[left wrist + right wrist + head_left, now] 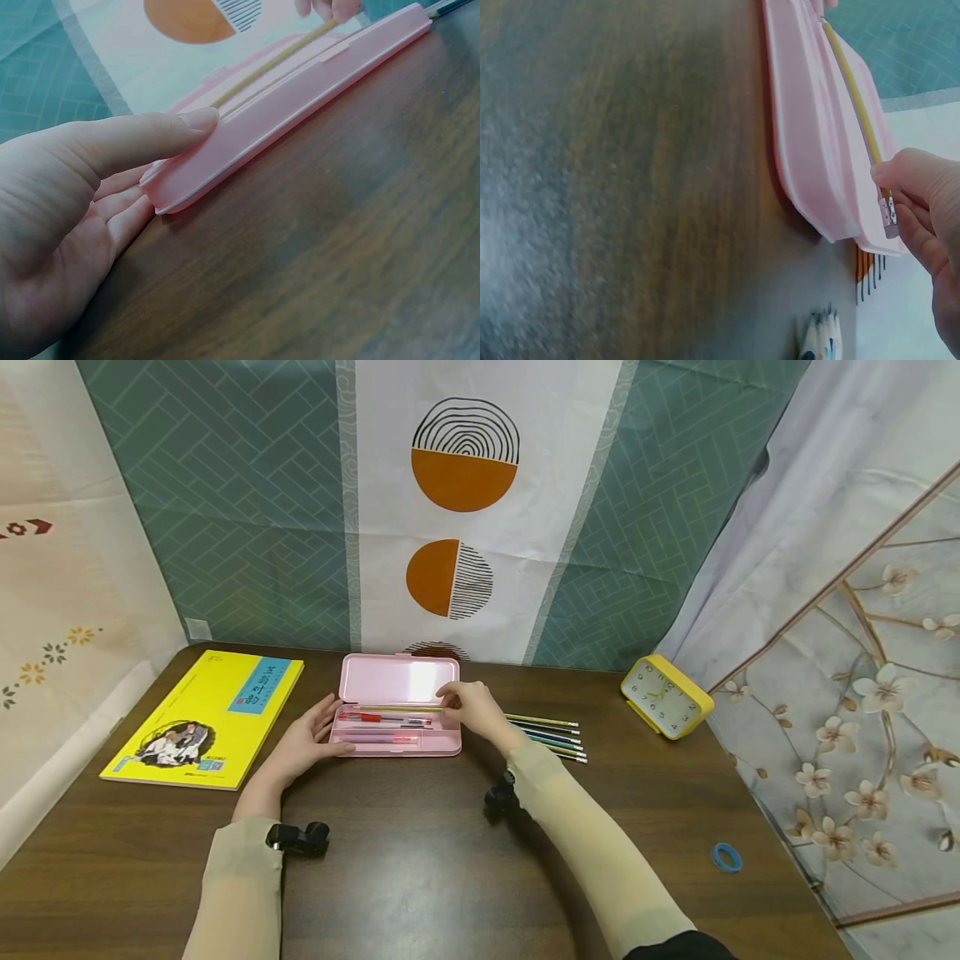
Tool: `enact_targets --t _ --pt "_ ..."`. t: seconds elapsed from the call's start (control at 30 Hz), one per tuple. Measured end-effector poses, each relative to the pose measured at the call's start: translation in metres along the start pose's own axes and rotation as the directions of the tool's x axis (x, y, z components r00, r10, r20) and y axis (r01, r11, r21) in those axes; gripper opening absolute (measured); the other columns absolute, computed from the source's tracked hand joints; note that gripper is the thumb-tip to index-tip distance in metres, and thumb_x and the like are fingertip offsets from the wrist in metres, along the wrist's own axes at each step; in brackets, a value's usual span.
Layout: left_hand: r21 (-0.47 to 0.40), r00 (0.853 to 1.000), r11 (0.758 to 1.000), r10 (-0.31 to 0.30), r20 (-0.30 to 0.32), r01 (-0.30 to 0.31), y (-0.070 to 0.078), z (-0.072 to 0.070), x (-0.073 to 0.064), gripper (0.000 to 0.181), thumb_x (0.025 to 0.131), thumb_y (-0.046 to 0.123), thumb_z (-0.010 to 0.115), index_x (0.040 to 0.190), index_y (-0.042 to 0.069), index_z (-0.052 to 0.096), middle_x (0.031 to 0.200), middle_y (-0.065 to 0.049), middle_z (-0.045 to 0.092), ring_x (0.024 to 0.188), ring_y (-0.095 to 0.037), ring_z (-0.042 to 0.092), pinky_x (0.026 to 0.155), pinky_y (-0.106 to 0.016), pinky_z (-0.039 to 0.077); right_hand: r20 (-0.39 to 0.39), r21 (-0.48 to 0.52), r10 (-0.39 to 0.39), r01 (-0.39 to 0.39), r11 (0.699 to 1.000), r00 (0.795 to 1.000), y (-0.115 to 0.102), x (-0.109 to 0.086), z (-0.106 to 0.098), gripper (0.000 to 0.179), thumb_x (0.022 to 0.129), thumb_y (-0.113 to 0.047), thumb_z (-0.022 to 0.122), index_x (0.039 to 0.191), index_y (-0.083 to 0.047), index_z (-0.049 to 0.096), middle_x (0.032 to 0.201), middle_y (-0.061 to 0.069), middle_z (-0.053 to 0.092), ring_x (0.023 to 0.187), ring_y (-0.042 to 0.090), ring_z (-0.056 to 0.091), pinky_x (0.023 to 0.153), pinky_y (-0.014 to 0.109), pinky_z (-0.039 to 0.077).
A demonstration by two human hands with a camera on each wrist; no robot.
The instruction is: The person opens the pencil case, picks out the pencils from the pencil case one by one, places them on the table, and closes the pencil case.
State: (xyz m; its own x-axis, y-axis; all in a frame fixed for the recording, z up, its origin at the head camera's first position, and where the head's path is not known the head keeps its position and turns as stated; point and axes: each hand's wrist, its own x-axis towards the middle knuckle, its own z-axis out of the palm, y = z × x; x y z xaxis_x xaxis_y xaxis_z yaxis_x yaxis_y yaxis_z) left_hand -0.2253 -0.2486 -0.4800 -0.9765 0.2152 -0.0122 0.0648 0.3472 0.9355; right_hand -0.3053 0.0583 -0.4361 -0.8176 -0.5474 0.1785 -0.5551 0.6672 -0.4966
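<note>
A pink pencil case (441, 744) lies with its lid (382, 678) raised at the back of the table. My left hand (302, 745) holds the case's left end, its thumb (199, 120) at the near rim and other fingers around the end. Between thumb and fingers, my right hand (480, 710) pinches a yellow pencil (855, 94) near its eraser end. That pencil slants lengthwise over the case, its far tip low by the left end. Inside the case lie a red-capped pen (367, 717) and a pinkish-purple pen (375, 738) in separate compartments.
Several pencils (555, 737) lie on the table right of the case, partly behind my right forearm. A yellow book (187, 693) is at the left, a yellow alarm clock (666, 697) stands back right, and a blue ring (726, 857) lies front right. Curtains back the table.
</note>
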Motion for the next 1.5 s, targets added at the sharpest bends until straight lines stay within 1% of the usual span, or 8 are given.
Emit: enact_targets --t 0.27,0.53,0.7,0.83,0.9,1.07,1.17,1.5 --pt "-0.003 1.0 1.0 0.003 -0.004 -0.003 0.0 0.0 0.0 0.104 0.084 0.02 0.078 0.157 0.002 0.005 0.16 -0.023 0.021 0.146 -0.04 0.026 0.115 -0.047 0.028 -0.071 0.051 -0.045 0.049 0.998 0.996 -0.001 -0.008 -0.016 0.023 0.084 0.0 0.072 0.107 -0.001 0.07 0.087 0.008 0.073 0.078 0.017 0.068 0.073 0.023 0.058" --pt "-0.012 1.0 1.0 0.004 -0.004 -0.004 -0.001 0.0 0.0 0.104 0.085 0.02 0.077 0.157 0.003 0.005 0.16 -0.022 0.021 0.146 -0.041 0.027 0.114 -0.048 0.028 -0.151 0.115 -0.104 0.122 0.986 0.983 -0.003 -0.02 -0.04 0.025 0.081 0.002 0.072 0.105 0.003 0.07 0.084 0.01 0.073 0.075 0.02 0.069 0.07 0.025 0.059" --pt "-0.001 1.0 1.0 -0.003 -0.002 0.003 -0.001 0.001 -0.001 0.105 0.084 0.021 0.078 0.157 0.003 0.004 0.16 -0.023 0.021 0.146 -0.041 0.027 0.114 -0.048 0.029 -0.172 0.13 -0.08 0.103 0.986 0.982 0.001 -0.031 -0.055 0.024 0.081 -0.001 0.073 0.104 0.002 0.071 0.084 0.009 0.074 0.074 0.018 0.068 0.069 0.029 0.06" --pt "0.001 1.0 1.0 -0.002 -0.001 0.002 -0.001 0.001 -0.001 0.105 0.084 0.021 0.078 0.157 0.002 0.004 0.16 -0.023 0.021 0.146 -0.041 0.027 0.114 -0.048 0.029 -0.204 0.148 -0.085 0.117 0.982 0.975 0.008 -0.043 -0.067 0.023 0.08 0.0 0.073 0.103 0.0 0.071 0.084 0.009 0.074 0.073 0.019 0.069 0.068 0.036 0.061" --pt "0.001 1.0 1.0 -0.001 0.0 0.001 -0.001 0.001 0.0 0.105 0.084 0.021 0.078 0.157 0.002 0.004 0.16 -0.023 0.021 0.146 -0.041 0.027 0.114 -0.048 0.029 -0.215 0.149 -0.091 0.125 0.981 0.972 0.014 -0.048 -0.071 0.022 0.08 0.0 0.074 0.102 0.0 0.071 0.083 0.009 0.074 0.072 0.018 0.068 0.067 0.036 0.061" --pt "0.006 1.0 1.0 -0.003 -0.004 0.003 -0.001 -0.001 0.0 0.106 0.084 0.022 0.078 0.157 0.004 0.004 0.16 -0.023 0.022 0.146 -0.04 0.027 0.114 -0.047 0.03 -0.197 0.133 -0.099 0.126 0.983 0.976 0.029 -0.063 -0.075 0.023 0.08 0.0 0.075 0.103 -0.002 0.072 0.083 0.007 0.075 0.07 0.015 0.066 0.062 0.028 0.057" --pt "0.009 1.0 1.0 -0.001 -0.004 0.001 -0.001 -0.001 0.0 0.106 0.084 0.022 0.078 0.157 0.004 0.004 0.16 -0.023 0.022 0.146 -0.04 0.027 0.114 -0.047 0.029 -0.195 0.128 -0.097 0.123 0.984 0.976 0.037 -0.074 -0.076 0.023 0.081 0.001 0.073 0.103 -0.002 0.072 0.083 0.007 0.075 0.071 0.016 0.067 0.062 0.029 0.057" --pt "0.018 1.0 1.0 -0.004 -0.006 0.004 -0.002 0.0 0.0 0.106 0.084 0.025 0.078 0.157 0.003 0.004 0.16 -0.022 0.022 0.146 -0.04 0.027 0.115 -0.048 0.029 -0.193 0.183 0.008 0.028 0.983 0.981 0.058 -0.107 -0.079 0.022 0.08 0.004 0.073 0.103 0.001 0.071 0.084 0.011 0.075 0.074 0.021 0.068 0.069 0.037 0.061"
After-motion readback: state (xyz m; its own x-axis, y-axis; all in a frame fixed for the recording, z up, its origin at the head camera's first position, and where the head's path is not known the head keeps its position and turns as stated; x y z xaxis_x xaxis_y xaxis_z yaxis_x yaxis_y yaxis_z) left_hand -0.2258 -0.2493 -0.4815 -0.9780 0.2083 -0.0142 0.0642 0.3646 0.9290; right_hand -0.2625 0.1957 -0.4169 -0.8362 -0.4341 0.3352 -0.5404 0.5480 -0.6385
